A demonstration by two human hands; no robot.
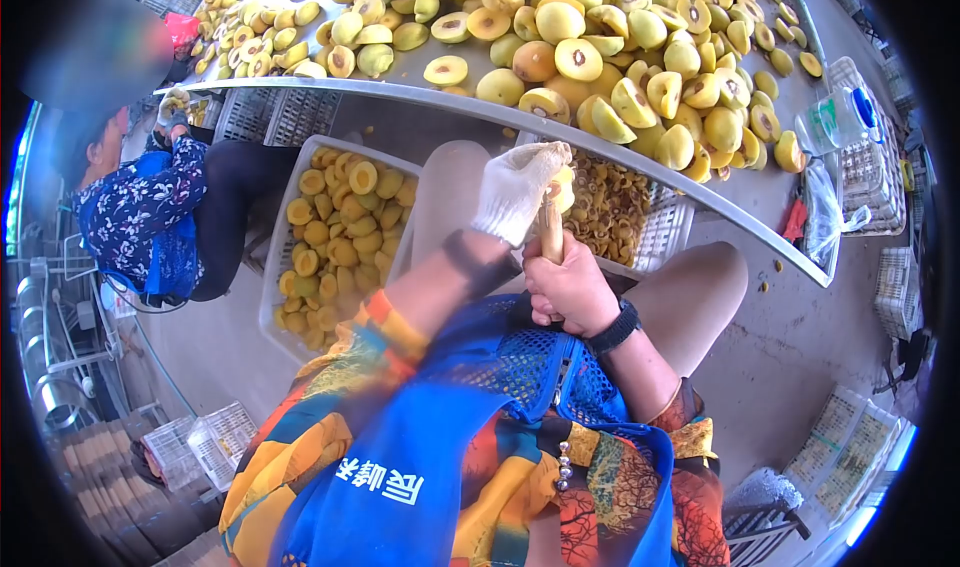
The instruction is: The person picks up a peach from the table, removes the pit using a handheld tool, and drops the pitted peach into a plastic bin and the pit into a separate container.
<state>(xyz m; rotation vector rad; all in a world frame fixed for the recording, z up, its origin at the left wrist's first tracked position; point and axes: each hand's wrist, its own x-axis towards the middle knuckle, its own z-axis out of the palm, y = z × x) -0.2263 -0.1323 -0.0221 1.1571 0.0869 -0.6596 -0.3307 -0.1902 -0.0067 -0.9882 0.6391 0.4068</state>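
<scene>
My left hand [515, 189], in a white glove, is closed around a yellow fruit half [565, 189], of which only a part shows beyond the fingers. My right hand [572, 289], bare with a black band at the wrist, grips the wooden handle of a tool [550, 229]. The tool's upper end meets the fruit, and its tip is hidden there. Both hands are in front of the metal table's edge [440, 97], above a crate of small brown and yellow pieces [610, 202].
Many yellow fruit halves [580, 59] cover the table. A crate of fruit halves [345, 237] stands left of my knees. A co-worker [150, 207] sits at the left. A clear plastic jug [835, 122] and a plastic bag [825, 202] are at the right, near stacked crates [845, 447].
</scene>
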